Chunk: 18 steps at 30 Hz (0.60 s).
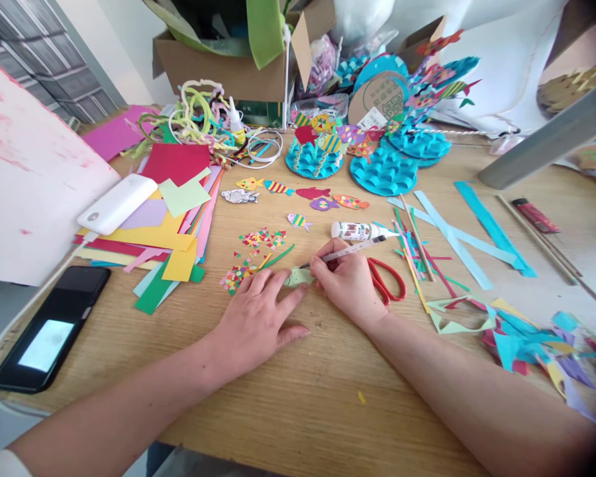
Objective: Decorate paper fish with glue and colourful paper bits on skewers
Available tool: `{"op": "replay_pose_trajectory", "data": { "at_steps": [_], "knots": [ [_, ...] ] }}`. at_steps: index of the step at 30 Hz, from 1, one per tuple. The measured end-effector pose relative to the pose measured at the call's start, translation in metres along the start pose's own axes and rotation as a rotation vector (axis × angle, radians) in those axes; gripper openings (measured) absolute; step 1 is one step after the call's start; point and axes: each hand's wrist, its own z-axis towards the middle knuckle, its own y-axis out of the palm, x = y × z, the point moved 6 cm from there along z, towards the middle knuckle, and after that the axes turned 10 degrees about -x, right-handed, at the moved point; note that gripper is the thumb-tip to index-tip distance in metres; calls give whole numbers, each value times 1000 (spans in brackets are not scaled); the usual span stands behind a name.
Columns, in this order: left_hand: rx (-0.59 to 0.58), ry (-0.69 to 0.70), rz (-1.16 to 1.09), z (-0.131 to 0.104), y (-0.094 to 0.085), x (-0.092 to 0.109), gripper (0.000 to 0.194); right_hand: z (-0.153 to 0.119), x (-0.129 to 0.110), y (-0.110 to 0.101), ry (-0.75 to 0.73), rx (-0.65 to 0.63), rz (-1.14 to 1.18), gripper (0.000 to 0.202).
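Note:
My right hand [345,278] is closed around a pen [355,249], its tip low over a small light-green paper fish [299,276]. With fingers spread flat, my left hand [261,308] presses on the left part of that fish and hides some of it. Just behind the hands lie tiny coloured paper bits [263,240] and a white glue bottle [357,231] on its side. Red-handled scissors [388,281] rest beside my right hand, their blades hidden. Farther back are several finished paper fish [312,193], one striped fish [298,220] nearest me.
Coloured paper sheets [179,228] with a white power bank [118,204] are stacked at left, near a phone [49,331]. Blue round bases [383,173] stand at the back. Paper strips [457,232], sticks [536,238] and scraps [526,341] lie to the right, by a grey pole [551,136].

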Motion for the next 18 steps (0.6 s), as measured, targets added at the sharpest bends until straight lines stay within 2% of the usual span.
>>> {"op": "replay_pose_trajectory", "data": {
  "at_steps": [18],
  "knots": [
    [0,4,31,-1,-1,1,59,1,0,1,-20,-14,-20,7]
  ]
}}
